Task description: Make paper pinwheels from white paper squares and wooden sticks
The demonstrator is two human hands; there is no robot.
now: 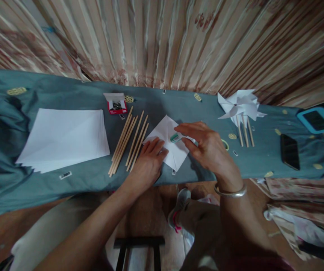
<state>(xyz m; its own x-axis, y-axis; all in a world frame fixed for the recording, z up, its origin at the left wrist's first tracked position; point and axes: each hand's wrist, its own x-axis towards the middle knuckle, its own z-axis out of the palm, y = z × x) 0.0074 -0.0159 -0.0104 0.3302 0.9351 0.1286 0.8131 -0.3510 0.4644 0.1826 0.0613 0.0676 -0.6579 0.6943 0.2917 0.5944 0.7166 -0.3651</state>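
Note:
A square white sheet of paper [174,157] with fold creases lies turned cornerwise on the cloth in front of me. My left hand [150,158] rests on its left corner, fingers stretched out flat and gripping nothing. Over the sheet's right side, my right hand [204,145] pinches a small green-and-white eraser [174,138] between thumb and forefinger. The eraser is close to the sheet's centre; whether it touches the paper I cannot tell. Several thin wooden sticks [124,141] lie just left of my left hand.
A stack of white paper [66,135] lies at the left, near an open red box [117,110] of small metal pieces. On the right are paper pinwheels [241,105] on sticks, a pale green ring [225,145], a black phone [289,151] and a blue-framed device [318,120]. Curtains [162,41] hang behind.

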